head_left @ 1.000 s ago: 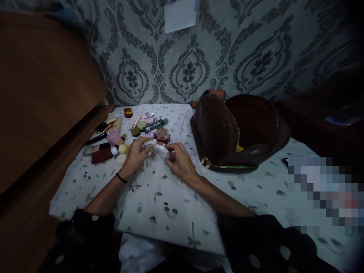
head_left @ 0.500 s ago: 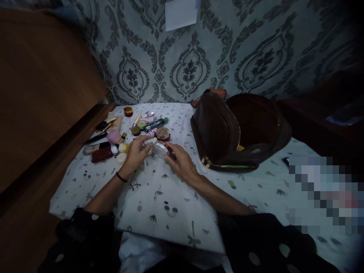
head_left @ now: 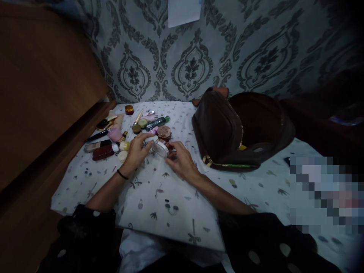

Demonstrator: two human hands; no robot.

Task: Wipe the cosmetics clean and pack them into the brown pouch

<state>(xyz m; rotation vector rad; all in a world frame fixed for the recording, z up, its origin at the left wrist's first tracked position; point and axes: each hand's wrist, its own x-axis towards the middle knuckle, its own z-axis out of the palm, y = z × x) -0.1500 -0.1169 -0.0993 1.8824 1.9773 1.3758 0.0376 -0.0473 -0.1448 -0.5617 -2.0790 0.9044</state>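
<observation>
Between my hands is a clear, round cosmetic jar (head_left: 160, 149) with a pale rim, tilted just above the patterned cloth (head_left: 170, 227). My left hand (head_left: 137, 150), with a black band at its wrist, grips the jar's left side; a whitish piece shows by its fingertips. My right hand (head_left: 181, 161) is at the jar's right edge, fingers curled in. Something small and pale shows between those fingers, too unclear to name. Just behind the jar lies a round patterned compact (head_left: 164, 132). Left of my left hand sit a small yellow-topped jar (head_left: 124, 146) and a dark red bottle (head_left: 102, 152).
An unzipped brown leather bag (head_left: 217, 129) stands on the right. Several cosmetics lie at the left and back, among them a green tube (head_left: 157, 123), a pink jar (head_left: 115, 134) and a red-gold pot (head_left: 129, 110). A wooden panel (head_left: 51, 83) borders the left side.
My right fingers have curled in and drawn slightly back at the jar's edge. The jar has turned a little in my left hand. The whole view has shifted slightly.
</observation>
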